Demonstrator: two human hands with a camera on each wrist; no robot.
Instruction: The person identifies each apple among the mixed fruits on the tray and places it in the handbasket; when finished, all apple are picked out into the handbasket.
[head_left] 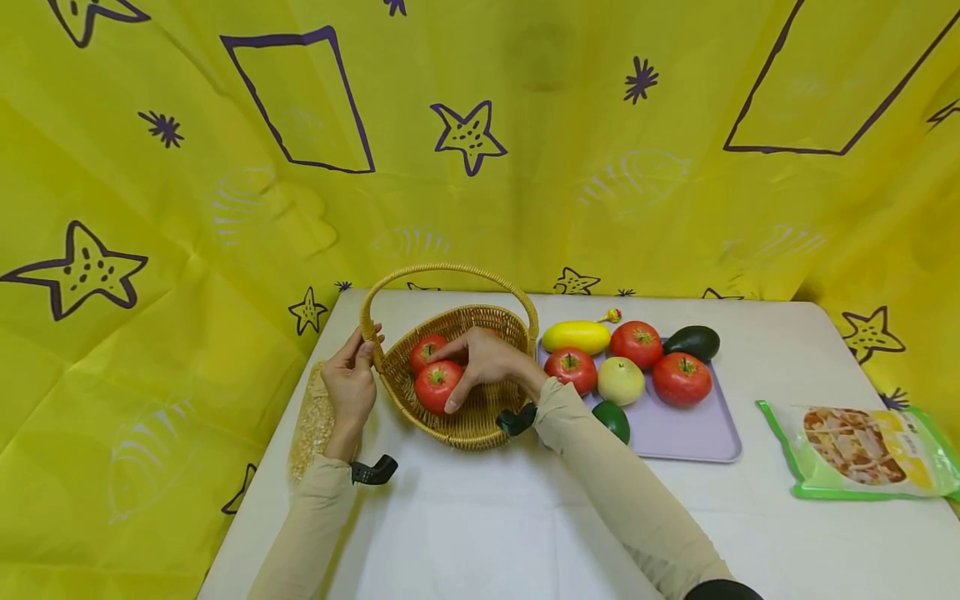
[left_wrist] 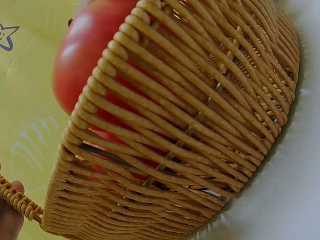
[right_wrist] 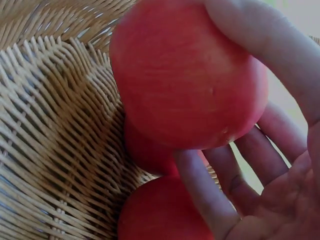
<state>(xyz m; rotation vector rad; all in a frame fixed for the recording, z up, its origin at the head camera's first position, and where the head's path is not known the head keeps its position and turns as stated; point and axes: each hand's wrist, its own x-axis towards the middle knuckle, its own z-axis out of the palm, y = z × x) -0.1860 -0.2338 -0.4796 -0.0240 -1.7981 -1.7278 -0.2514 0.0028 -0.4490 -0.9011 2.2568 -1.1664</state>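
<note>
A wicker basket point(head_left: 480, 433) with a tall arched handle point(head_left: 450, 267) stands at the table's middle left. My left hand point(head_left: 351, 385) grips the foot of that handle between thumb and fingers; in the left wrist view only a bit of the hand shows beside the handle point(left_wrist: 20, 200). Inside the basket, my right hand point(head_left: 483, 360) holds a red apple point(head_left: 437, 387), thumb on the near side and fingers across the far side. Close behind lies another red apple point(head_left: 426, 350). The right wrist view shows the held apple point(right_wrist: 185, 75) above a lower apple point(right_wrist: 160, 212).
Right of the basket, a lilac tray point(head_left: 693, 437) bears several red apples point(head_left: 682, 380), a pale round fruit point(head_left: 620, 381), a yellow elongated fruit point(head_left: 576, 337) and dark green avocados point(head_left: 692, 342). A green-edged food packet point(head_left: 862, 450) lies far right, a clear grain bag point(head_left: 311, 425) at left.
</note>
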